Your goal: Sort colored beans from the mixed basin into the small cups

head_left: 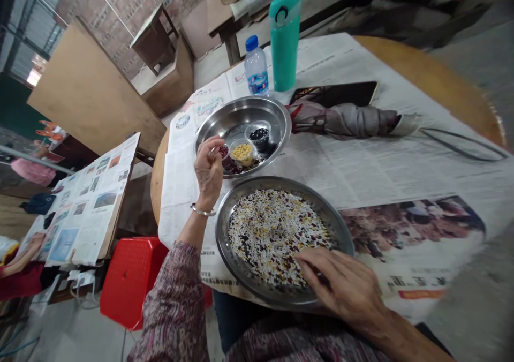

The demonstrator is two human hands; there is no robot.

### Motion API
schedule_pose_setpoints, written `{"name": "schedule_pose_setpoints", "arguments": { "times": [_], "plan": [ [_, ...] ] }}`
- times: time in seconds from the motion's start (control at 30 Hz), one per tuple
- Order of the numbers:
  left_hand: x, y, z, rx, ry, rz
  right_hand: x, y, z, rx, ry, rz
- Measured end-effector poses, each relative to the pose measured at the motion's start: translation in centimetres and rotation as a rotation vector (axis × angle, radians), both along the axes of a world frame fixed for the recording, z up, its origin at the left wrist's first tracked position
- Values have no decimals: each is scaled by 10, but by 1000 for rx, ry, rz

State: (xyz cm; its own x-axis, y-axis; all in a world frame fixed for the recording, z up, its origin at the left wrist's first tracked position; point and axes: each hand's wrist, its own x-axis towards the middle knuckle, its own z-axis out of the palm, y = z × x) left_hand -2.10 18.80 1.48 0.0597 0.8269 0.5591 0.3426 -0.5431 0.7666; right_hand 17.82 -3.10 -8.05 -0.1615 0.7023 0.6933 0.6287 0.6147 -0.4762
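Note:
My left hand (210,169), a metal bangle at its wrist, is over the left rim of the farther steel basin (283,123). Its fingers are curled together beside a clear cup of dark red beans (224,152); anything in them is hidden. In that basin also stand a cup of yellow beans (242,152) and a cup of black beans (259,135). My right hand (341,279) rests at the near right of the closer steel tray (225,244), thumb and fingers drawn together at the mixed white, yellow and dark grains (277,228). What they pinch is too small to make out.
Newspaper (401,174) covers the round table. Behind the basin stand a water bottle (256,67) and a teal flask (286,40). A phone (335,93) and a folded grey umbrella (345,120) lie right of it. A red stool (130,281) stands left; another person's arm (24,257) is beyond.

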Motion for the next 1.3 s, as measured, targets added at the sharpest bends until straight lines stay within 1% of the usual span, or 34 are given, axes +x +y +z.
{"name": "schedule_pose_setpoints", "arguments": {
  "times": [0.07, 0.1, 0.17, 0.23, 0.3, 0.33, 0.4, 0.47, 0.53, 0.63, 0.73, 0.83, 0.9, 1.0, 1.1, 1.13, 1.2, 1.23, 1.3],
  "plan": [
    [-1, -39, 5, 19, 26, 19, 0, -2, 3, -60, 60, 5],
    [-3, -60, 5, 19, 54, 37, 0, -2, 6, -106, 110, 9],
    [-10, -106, -2, -10, 154, 93, 1, -3, 15, -251, 245, 2],
    [-20, -148, -16, -72, 239, 148, 3, -2, 26, -463, 414, -19],
    [-29, -181, -35, -118, 248, 216, 6, 1, 38, -667, 605, -18],
    [-32, -193, -44, -95, 252, 246, 8, 3, 44, -740, 703, 0],
    [-34, -208, -59, -6, 284, 239, 10, 8, 54, -840, 884, 53],
    [-32, -213, -68, 59, 295, 235, 10, 13, 62, -914, 1019, 98],
    [-29, -213, -72, 86, 299, 232, 9, 17, 68, -987, 1097, 123],
    [-28, -211, -74, 92, 307, 221, 6, 20, 72, -1037, 1132, 134],
    [-29, -210, -77, 89, 312, 220, 3, 24, 74, -1022, 1096, 124],
    [-29, -211, -79, 82, 316, 225, -3, 38, 81, -899, 929, 118],
    [-28, -212, -80, 75, 306, 236, -10, 58, 91, -771, 764, 94],
    [-26, -213, -82, 72, 276, 293, -24, 104, 107, -557, 528, 13],
    [-26, -214, -85, 80, 265, 334, -40, 157, 115, -353, 282, -102],
    [-26, -215, -86, 87, 260, 330, -44, 172, 115, -326, 196, -144],
    [-26, -215, -89, 109, 237, 319, -47, 192, 112, -341, 77, -198],
    [-26, -215, -90, 116, 225, 318, -46, 196, 108, -348, 53, -208],
    [-26, -215, -91, 108, 206, 317, -38, 188, 99, -349, 59, -191]
  ]
}}
